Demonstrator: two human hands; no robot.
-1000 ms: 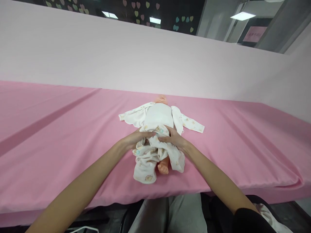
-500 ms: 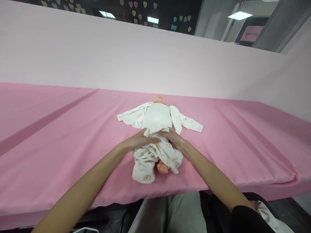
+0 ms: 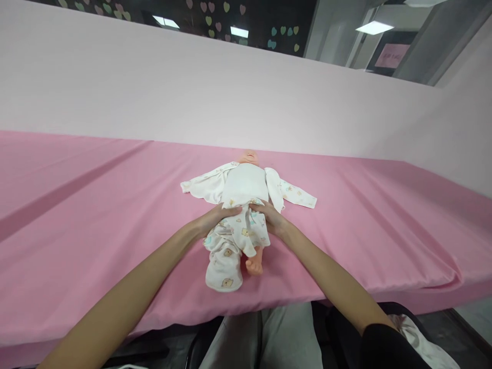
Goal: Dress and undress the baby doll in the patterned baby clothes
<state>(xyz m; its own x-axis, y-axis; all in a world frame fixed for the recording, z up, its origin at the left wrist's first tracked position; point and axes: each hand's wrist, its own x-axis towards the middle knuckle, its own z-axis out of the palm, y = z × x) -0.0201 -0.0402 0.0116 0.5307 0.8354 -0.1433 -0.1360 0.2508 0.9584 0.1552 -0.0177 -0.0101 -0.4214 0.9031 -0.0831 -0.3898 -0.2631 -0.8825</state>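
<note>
A baby doll [image 3: 249, 156] lies on its back on the pink table [image 3: 96, 215], head away from me. A white printed top [image 3: 246, 183] covers its chest, the sleeves spread out to both sides. White printed trousers [image 3: 230, 241] are bunched over its legs, and one bare foot [image 3: 253, 265] sticks out. My left hand [image 3: 213, 217] grips the trousers' waistband at the doll's left hip. My right hand [image 3: 270, 216] grips the waistband at the other hip.
A pale pink backdrop [image 3: 154, 92] rises behind the table. The table's front edge runs just above my lap [image 3: 261, 338]. A dark wall with paper hearts [image 3: 215, 10] shows above the backdrop.
Both hands have pulled the trousers' waistband up toward the doll's waist. The loose fabric over the legs has been drawn flatter, and the view has shifted slightly.
</note>
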